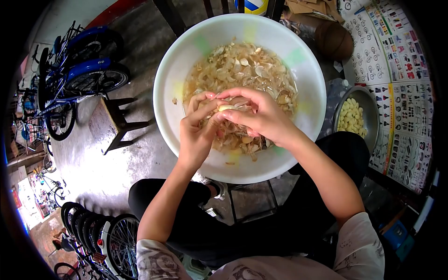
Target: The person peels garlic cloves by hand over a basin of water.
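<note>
A large white basin (pixel 305 79) stands in front of me, holding water with garlic skins (pixel 240 65) floating across it. Over its middle, both hands meet around a pale garlic clove (pixel 227 108). My left hand (pixel 200 123) pinches the clove from the left with thumb and fingers. From the right, my right hand (pixel 263 116) grips it too, its thumb and forefinger at the clove's tip. Some loose skin shows between the right fingers. The undersides of both hands are hidden.
A metal bowl of peeled garlic cloves (pixel 351 116) sits right of the basin. A small wooden stool (pixel 107 122) stands at left, near parked bicycles (pixel 93 77). A brown ball (pixel 333 41) lies at the back right, beside printed poster sheets (pixel 396 102).
</note>
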Action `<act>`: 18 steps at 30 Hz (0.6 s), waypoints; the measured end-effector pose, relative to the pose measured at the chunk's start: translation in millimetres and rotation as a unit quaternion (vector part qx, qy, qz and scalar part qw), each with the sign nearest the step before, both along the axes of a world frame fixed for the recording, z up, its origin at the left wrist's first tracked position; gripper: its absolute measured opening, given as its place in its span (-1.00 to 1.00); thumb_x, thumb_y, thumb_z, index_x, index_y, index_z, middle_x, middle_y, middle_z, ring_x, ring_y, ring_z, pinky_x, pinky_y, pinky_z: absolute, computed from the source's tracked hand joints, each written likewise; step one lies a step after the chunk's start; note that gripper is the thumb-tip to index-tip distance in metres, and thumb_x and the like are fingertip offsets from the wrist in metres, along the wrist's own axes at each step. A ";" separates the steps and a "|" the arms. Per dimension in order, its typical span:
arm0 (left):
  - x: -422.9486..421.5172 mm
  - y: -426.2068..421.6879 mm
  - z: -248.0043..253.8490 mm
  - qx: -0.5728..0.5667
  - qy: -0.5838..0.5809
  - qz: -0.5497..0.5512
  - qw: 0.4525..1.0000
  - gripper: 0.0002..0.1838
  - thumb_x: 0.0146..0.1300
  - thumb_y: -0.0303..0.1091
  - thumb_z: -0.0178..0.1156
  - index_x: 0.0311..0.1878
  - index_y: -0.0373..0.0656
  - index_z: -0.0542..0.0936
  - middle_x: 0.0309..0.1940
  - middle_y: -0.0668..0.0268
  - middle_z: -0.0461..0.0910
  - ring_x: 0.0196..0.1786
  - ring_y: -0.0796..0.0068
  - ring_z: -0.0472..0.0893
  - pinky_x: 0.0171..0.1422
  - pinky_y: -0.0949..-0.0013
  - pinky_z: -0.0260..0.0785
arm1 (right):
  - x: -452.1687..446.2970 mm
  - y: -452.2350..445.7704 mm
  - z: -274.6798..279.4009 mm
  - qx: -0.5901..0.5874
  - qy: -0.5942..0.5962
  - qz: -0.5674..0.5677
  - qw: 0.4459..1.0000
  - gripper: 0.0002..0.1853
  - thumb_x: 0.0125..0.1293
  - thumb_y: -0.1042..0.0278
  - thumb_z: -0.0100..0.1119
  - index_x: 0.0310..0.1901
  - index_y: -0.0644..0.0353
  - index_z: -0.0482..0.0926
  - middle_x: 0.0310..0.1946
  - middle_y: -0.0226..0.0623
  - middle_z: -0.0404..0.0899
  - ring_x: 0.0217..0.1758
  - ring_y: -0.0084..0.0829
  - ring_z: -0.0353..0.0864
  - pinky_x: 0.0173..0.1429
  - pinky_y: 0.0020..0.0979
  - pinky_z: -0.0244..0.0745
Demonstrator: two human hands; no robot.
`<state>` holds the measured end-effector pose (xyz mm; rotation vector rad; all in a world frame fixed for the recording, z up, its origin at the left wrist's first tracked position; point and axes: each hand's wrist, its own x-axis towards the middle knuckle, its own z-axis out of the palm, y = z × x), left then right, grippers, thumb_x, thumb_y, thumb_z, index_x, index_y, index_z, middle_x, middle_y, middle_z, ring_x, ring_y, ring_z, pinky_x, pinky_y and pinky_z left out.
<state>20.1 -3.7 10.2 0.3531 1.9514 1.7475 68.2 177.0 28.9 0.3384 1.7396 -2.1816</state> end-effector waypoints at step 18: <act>-1.2 1.8 6.6 -0.081 0.103 0.005 0.991 -0.80 0.31 -0.57 0.25 -0.02 -0.27 0.71 0.16 0.29 0.43 -0.22 0.64 0.63 -0.35 0.57 0.54 | 1.1 2.7 -2.7 0.322 0.144 0.027 0.935 -0.86 0.35 0.48 0.30 -0.26 0.38 0.57 -0.56 -0.38 0.55 -0.55 -0.70 0.43 -0.49 -0.50 0.25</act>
